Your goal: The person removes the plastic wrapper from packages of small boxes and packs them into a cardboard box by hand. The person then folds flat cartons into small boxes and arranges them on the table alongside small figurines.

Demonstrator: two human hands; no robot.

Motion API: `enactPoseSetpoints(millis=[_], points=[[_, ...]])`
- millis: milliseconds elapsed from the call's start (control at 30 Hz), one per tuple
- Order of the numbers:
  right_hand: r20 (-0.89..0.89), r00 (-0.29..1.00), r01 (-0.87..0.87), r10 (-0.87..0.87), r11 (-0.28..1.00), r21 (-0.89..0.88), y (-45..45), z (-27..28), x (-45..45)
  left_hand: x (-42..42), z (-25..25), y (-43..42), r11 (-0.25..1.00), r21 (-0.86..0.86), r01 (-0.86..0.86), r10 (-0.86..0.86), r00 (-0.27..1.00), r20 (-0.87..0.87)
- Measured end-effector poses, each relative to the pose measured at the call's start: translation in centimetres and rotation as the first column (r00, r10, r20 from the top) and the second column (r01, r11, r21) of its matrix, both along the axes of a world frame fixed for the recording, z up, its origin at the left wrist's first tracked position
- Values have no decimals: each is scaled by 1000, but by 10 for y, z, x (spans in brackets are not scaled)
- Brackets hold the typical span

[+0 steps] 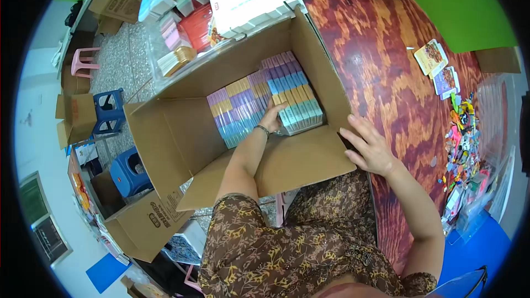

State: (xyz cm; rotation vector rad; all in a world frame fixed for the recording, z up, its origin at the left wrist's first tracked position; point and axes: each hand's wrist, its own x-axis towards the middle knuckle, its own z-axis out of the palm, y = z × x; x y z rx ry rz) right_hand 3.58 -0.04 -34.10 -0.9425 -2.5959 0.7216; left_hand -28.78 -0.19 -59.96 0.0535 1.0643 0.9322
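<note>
An open cardboard box (182, 132) stands tilted in front of me, with rows of shrink-wrapped pastel packs (226, 110) inside. My left hand (270, 118) reaches into it. Its thumb lies over a clear-wrapped bundle of small boxes (295, 99) in purple, blue, orange and mint bands, while the other fingers are mostly hidden between that bundle and the neighbouring packs. At the box's right corner, my right hand (369, 146) rests with its fingers stretched out and apart, touching the edge of the flap. Nothing is held in it.
To the right is a red wood-grain table (381, 72) bearing card packs (430, 58) and a pile of small colourful pieces (462, 138). Behind the box sit a white stack (248, 0) and a plastic-lined bin (165, 60). Blue stools (130, 171) and other cartons (149, 223) stand left.
</note>
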Motion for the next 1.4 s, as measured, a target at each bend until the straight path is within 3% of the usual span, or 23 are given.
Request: enactPoseSetpoints(millis=[400,500,533,600,667,767,800,900,1000,1100,1200,1300,1400], points=[[-59,998,-7,6,1000,-16,5,-2,0,3,-71,0,997,67,-40,44,997,-64],[-56,998,-13,11,999,-36,4,-2,2,0,-66,1,991,129,42,-34,997,-65],[-55,998,-15,12,999,-40,4,-2,2,-2,-51,5,988,18,155,-150,975,-161],[-59,998,-14,11,999,-44,5,-3,2,0,-76,-6,960,106,257,-158,820,-550],[-67,998,-4,0,999,-51,5,0,1,21,-13,-3,837,38,545,-229,414,-881],[-59,998,-1,-2,998,-62,3,-1,1,42,21,-15,578,-95,810,-235,54,-970],[-61,998,-1,-2,998,-55,4,-1,0,49,25,-15,557,-141,818,-181,-46,-982],[-51,999,4,-6,999,-39,4,1,0,60,7,-19,503,-266,822,-196,-191,-962],[-61,998,5,-7,999,-43,2,-1,-2,67,-3,-18,365,-416,833,-119,-402,-908],[-54,998,9,-11,999,-39,3,1,-2,73,-20,-17,353,-421,835,-152,-393,-907],[-51,999,13,-15,999,-36,3,0,-3,75,-45,-20,338,-493,802,-148,-472,-869],[-45,999,12,-13,999,-31,5,-2,-2,78,-61,-14,295,-515,805,-251,-455,-855],[-28,1000,8,-9,999,-37,2,0,-3,70,-72,3,119,-479,870,-468,-376,-800]])
